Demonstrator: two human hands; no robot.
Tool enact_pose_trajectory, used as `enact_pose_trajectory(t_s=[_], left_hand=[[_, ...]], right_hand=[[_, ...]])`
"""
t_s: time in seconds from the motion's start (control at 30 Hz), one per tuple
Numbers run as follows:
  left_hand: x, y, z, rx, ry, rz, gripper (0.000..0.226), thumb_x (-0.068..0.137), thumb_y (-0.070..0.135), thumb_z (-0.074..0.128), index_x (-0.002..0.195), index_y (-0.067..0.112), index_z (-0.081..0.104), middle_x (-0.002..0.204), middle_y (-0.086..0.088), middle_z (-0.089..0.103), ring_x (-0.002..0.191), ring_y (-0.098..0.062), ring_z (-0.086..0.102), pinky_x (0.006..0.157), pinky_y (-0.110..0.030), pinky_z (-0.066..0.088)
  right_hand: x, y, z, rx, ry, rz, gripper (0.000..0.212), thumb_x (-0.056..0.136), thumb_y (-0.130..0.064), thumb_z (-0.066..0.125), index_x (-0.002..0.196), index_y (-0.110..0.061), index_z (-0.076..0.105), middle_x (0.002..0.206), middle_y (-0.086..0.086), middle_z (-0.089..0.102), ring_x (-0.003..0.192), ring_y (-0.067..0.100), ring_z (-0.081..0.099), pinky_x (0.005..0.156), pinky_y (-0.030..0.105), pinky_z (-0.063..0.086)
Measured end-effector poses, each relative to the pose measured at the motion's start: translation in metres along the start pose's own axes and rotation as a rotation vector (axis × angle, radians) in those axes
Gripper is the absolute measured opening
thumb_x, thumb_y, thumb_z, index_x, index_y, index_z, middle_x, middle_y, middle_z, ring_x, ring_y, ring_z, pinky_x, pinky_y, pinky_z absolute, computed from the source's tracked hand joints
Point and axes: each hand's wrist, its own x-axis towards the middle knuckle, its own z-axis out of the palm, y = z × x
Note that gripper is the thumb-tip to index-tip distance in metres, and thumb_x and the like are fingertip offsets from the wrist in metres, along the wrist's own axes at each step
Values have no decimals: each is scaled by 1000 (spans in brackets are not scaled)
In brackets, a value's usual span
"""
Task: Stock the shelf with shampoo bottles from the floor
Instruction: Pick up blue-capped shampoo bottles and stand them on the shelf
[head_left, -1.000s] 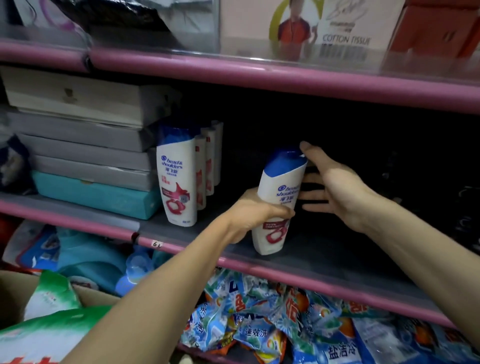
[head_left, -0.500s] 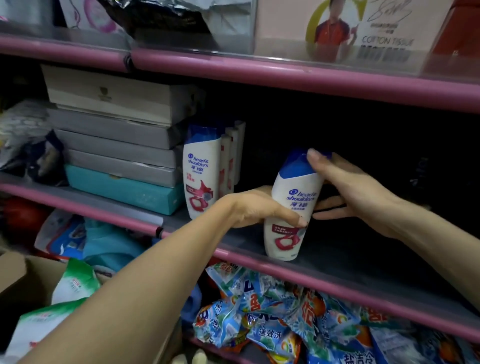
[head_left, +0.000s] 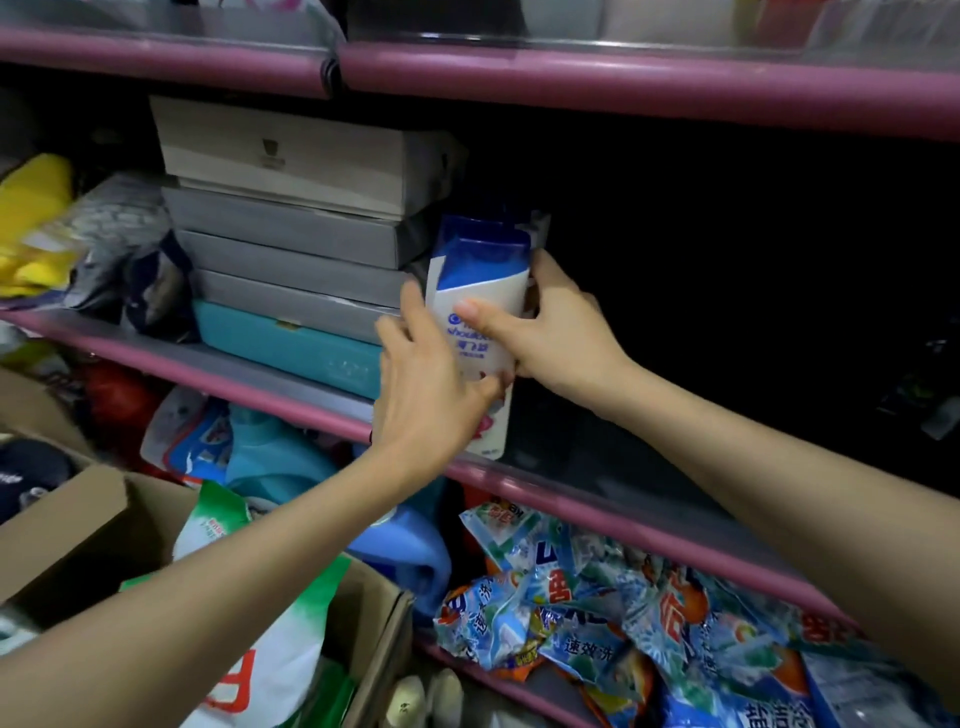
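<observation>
Both hands on one shampoo bottle (head_left: 475, 332), white body with a blue cap, standing upright at the front edge of the middle shelf (head_left: 597, 501). Left hand (head_left: 426, 395) wraps the lower body from the left, fingers curled across the front label. Right hand (head_left: 545, 332) clamps the upper body from the right, thumb across the front just under the cap. Hands close together, nearly touching at the bottle's middle.

More blue caps show right behind the held bottle, looks like a row of the same bottles (head_left: 514, 234); count unclear. Just left of the left hand: stack of flat boxes (head_left: 291, 218), teal one at the bottom. Right of the right hand the shelf is dark, can't make out what's there. Below the hands: detergent packets (head_left: 597, 597) on the lower shelf, and a cardboard box (head_left: 78, 525) under the left forearm.

Handling, judged: rigid plastic, smooth and probably a bit slick, moderate weight if full, not fragile. Tall, narrow base, so tips easily near the edge. Best grip is round the flat mid-body, not the cap. Push back flush with the row before letting go.
</observation>
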Motion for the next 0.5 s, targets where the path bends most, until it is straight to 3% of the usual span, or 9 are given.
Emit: enact_pose_trajectory(t_s=[0.07,0.23,0.37,0.43,0.5], left_hand=[[-5,-13,1,2,29,-39,115,70,35,78,149,18,-3,125,-16,35,116,-39,41,91,-45,40],[-13,-29,11,-41,40,-104,111,64,42,80,144,22,7,121,-8,34,113,-34,45,83,-42,43],[-10,-26,19,-35,74,-148,112,62,46,77,144,29,2,120,-8,37,104,-35,52,77,-45,47],[-7,-26,20,-32,70,-179,105,65,40,76,141,29,5,120,-10,40,101,-37,53,75,-43,45],[-5,-26,20,-31,65,-202,87,67,37,74,132,21,18,115,-9,43,99,-39,54,77,-44,48]], right_hand=[[6,-5,10,-32,3,-7,59,77,-51,70,127,-28,46,117,-3,66,105,21,64,85,42,55],[9,-15,26,-98,30,-29,55,78,-53,67,117,-22,45,112,-1,67,98,22,67,81,41,57],[9,-22,30,-139,24,-12,60,79,-53,67,120,-16,43,114,6,66,99,26,65,82,42,56],[7,-18,27,-154,4,27,60,78,-51,69,118,-13,46,114,7,65,100,26,64,82,41,55],[0,-8,26,-177,-43,103,55,77,-49,71,109,-9,51,107,8,67,97,27,64,80,39,53]])
